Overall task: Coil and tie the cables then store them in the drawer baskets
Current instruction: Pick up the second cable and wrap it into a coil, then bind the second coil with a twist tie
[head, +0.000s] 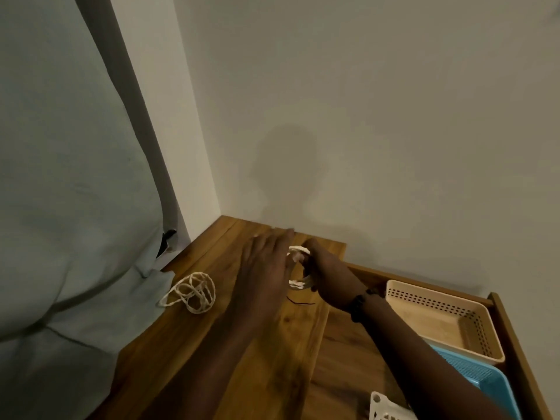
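Cable (pixel 298 268), white, light and floppy, sits coiled and pinched in the right hand's (pixel 325 278) grip beside the flat, spread left hand (pixel 266 262), best held across its bundled loops.

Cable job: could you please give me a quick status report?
Right hand grips white cable coil; left hand open, flat beside it. Second cable loose on tabletop. Beige basket empty in open drawer.

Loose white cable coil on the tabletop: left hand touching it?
Apart. The head view shows bare wood between the loose white cable coil and the left hand, which is by the right hand's coil.
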